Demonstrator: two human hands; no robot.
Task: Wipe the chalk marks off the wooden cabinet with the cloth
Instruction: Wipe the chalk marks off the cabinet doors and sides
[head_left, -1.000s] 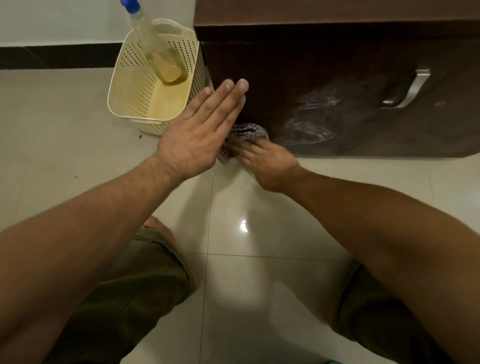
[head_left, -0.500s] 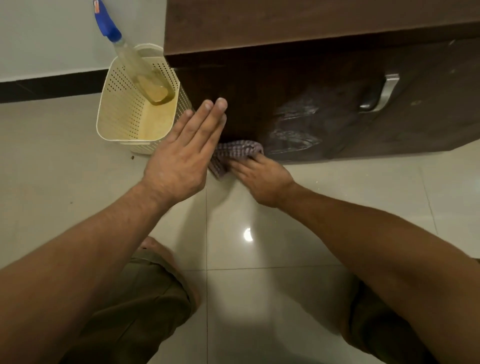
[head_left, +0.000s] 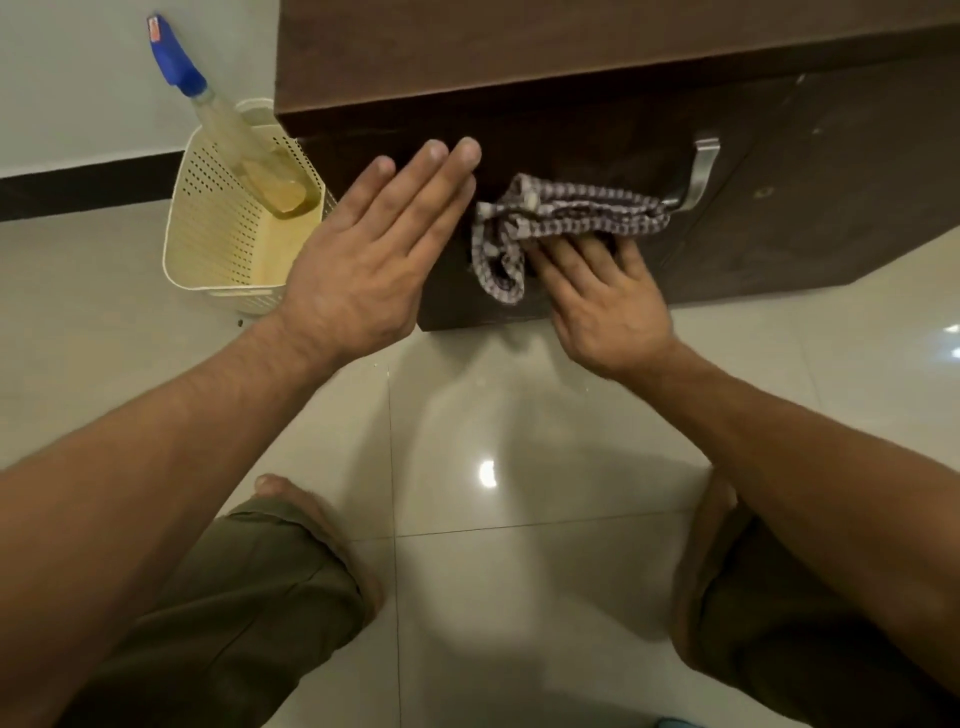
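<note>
A dark wooden cabinet (head_left: 810, 228) stands on the floor in front of me. My right hand (head_left: 605, 296) presses a checked grey cloth (head_left: 561, 221) flat against the cabinet door, just left of a metal handle (head_left: 698, 174). The cloth is bunched, with one end hanging down. My left hand (head_left: 374, 254) is held flat with fingers straight, at the cabinet's left front edge beside the cloth, holding nothing. No chalk smear shows on the door where the cloth lies; a few faint specks remain further right.
A cream perforated plastic basket (head_left: 218, 244) stands on the floor left of the cabinet, with a spray bottle (head_left: 228, 130) with a blue nozzle leaning in it. Glossy pale tiles cover the floor. My knees in olive shorts are at the bottom.
My right hand has carried the cloth up from the cabinet's bottom edge and rightwards over the smeared area, towards the handle. The whitish smear seen before is no longer visible. The view has shifted closer.
</note>
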